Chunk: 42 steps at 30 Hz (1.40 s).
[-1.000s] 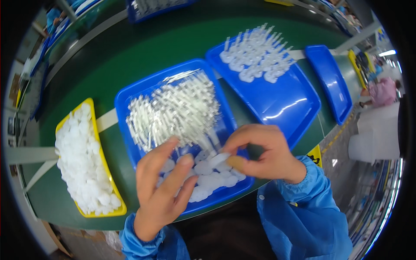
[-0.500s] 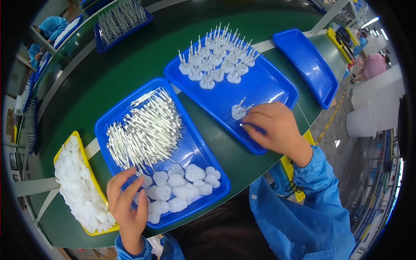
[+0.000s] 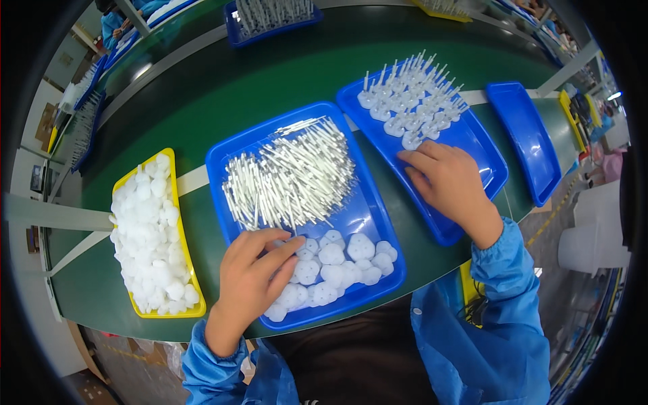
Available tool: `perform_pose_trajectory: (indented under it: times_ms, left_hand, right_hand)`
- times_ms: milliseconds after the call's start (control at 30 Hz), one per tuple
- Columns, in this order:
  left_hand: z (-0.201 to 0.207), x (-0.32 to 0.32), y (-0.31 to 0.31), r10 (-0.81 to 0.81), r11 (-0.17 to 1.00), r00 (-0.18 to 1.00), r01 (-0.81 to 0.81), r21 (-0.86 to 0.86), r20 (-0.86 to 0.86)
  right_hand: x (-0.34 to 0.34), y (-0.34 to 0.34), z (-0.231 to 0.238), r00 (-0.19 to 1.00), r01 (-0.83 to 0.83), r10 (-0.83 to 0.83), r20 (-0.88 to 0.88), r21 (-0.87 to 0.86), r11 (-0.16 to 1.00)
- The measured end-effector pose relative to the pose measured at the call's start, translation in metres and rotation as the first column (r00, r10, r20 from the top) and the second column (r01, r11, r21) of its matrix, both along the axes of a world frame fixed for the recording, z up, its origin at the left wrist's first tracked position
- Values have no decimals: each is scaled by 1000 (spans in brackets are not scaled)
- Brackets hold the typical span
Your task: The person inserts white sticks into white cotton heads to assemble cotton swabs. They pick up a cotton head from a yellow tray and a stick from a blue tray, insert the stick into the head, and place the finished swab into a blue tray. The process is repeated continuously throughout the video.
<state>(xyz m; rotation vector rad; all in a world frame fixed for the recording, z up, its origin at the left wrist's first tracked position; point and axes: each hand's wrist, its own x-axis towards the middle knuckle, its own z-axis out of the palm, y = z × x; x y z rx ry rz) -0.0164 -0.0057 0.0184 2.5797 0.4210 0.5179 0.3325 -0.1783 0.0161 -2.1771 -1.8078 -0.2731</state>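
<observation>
My left hand [image 3: 253, 273] hovers over the near-left part of a blue tray [image 3: 398, 270]. Its thumb and forefinger come together beside white lobed discs [image 3: 332, 254]; anything between them is too small to make out. Slim white rods [image 3: 297, 177] with silvery ends are heaped in that tray's far half. To the right, my right hand [image 3: 451, 185] is over a second blue tray [image 3: 493, 158], fingers bent and drawn together. What they pinch is hidden. Just beyond its fingertips stand several white discs with upright rods [image 3: 413, 108], grouped at the tray's far end.
At the left is a yellow tray [image 3: 192, 270] heaped with white discs [image 3: 152, 236]. A narrow blue tray [image 3: 530, 148] lies at the right. Across the green table [image 3: 182, 128], another blue tray [image 3: 273, 30] bears upright rods. A white bin [image 3: 587, 246] stands beyond the table's right.
The view has shifted, so the trays sit farther right. My left hand has moved in over the discs, and its spread fingers have drawn together. The lone rodded disc by my right hand no longer shows.
</observation>
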Motion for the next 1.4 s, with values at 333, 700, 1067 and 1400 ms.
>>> perform_pose_trajectory:
  times_ms: [333,700,1067,1400]
  left_hand:
    - [5,18,24,41,968,988,-1,251,-152]
    - [23,-4,30,72,993,979,-52,108,-190]
    - [12,-17,33,233,967,964,-216,-131,127]
    - [-8,29,28,411,546,815,139,-826,408]
  right_hand:
    - [-49,37,21,996,-60,71,-52,180,982]
    - [-96,127,5,952,-146,97,-291,-152,978]
    - [-92,92,-7,596,-48,223,-771,243,969]
    - [-109,100,17,639,-282,480,-601,397,873]
